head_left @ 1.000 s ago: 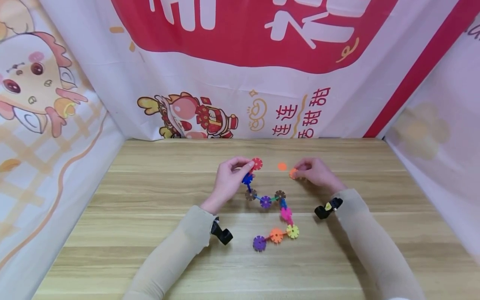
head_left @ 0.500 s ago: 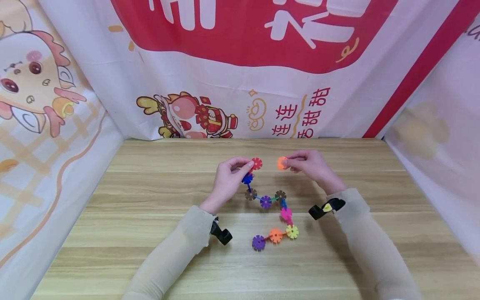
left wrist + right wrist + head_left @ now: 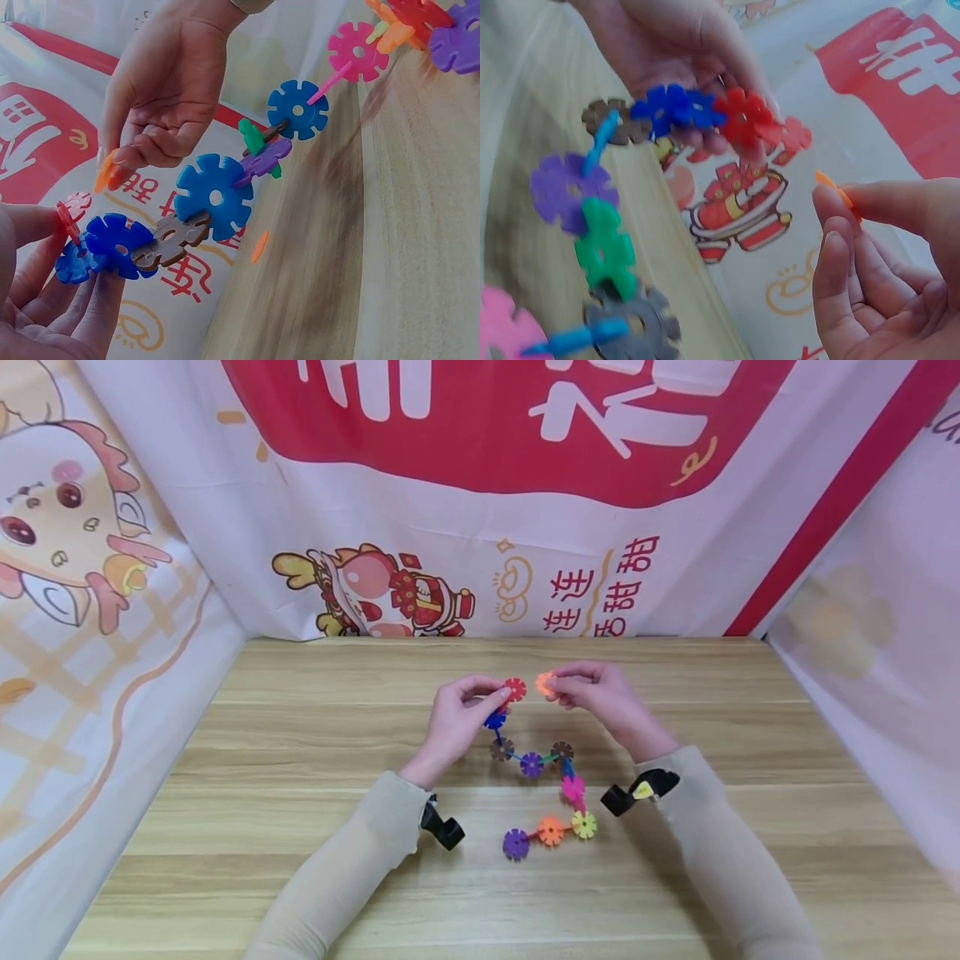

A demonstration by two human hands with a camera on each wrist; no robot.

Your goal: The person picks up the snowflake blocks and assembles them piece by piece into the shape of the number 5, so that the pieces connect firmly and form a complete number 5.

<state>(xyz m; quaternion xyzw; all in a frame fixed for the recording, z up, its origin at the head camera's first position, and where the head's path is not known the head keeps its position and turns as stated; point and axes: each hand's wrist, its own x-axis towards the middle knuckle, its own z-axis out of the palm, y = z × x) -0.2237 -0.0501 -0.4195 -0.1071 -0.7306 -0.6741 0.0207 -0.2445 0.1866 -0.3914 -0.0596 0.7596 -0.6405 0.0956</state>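
Snowflake-shaped building discs are slotted into a winding chain, running from a purple disc (image 3: 516, 844) past a yellow one (image 3: 584, 825) and a pink one (image 3: 573, 789) to a red disc (image 3: 514, 690) at the far end. My left hand (image 3: 467, 714) pinches the chain near that red end, close to the dark blue discs (image 3: 120, 246). An orange disc (image 3: 546, 684) is pinched between the thumb and index finger of my right hand (image 3: 600, 697). In the right wrist view, a small gap separates the orange disc (image 3: 836, 193) from the pale red end disc (image 3: 791, 135).
A loose orange piece (image 3: 260, 246) shows below the chain in the left wrist view. The wooden table (image 3: 337, 877) ends at a printed cloth backdrop (image 3: 487, 560), with cloth sides left and right. Black cameras are strapped on both wrists.
My right hand has lifted the orange disc and moved left with it, close to the red end disc. My left hand has kept its grip in nearly the same place.
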